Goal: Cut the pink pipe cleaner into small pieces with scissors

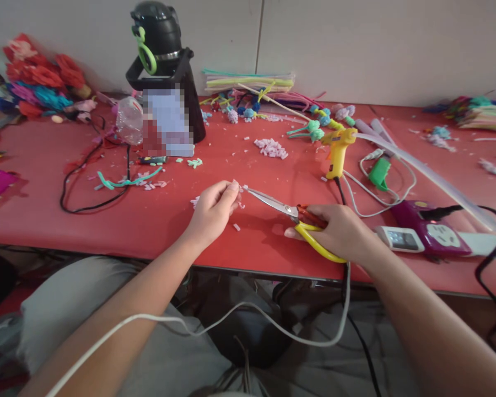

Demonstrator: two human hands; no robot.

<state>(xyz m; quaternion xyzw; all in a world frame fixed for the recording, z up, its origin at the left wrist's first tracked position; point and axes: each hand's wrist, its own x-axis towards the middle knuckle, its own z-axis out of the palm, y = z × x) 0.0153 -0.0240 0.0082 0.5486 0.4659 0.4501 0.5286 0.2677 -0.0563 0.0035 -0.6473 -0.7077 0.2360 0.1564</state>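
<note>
My left hand [217, 207] is closed in a pinch above the front part of the table. Between thumb and fingers sits a short pale pink pipe cleaner piece [243, 188], mostly covered by the fingertips. My right hand [341, 231] grips a pair of scissors [275, 204] by its yellow and orange handles. The blades look almost closed, and their tips touch or nearly touch the pink piece. A cut pink snippet [237, 226] lies below my left hand; others are partly hidden behind it. Farther back is a pile of pink snippets [270, 148].
A yellow glue gun [338, 151] stands right of centre, near a purple power strip [427, 229] with cords. A black bottle [194, 105] stands behind a propped, blurred phone [169, 121]. Pipe cleaner bundles [248, 82] lie along the wall. A white cable [243, 305] crosses my lap.
</note>
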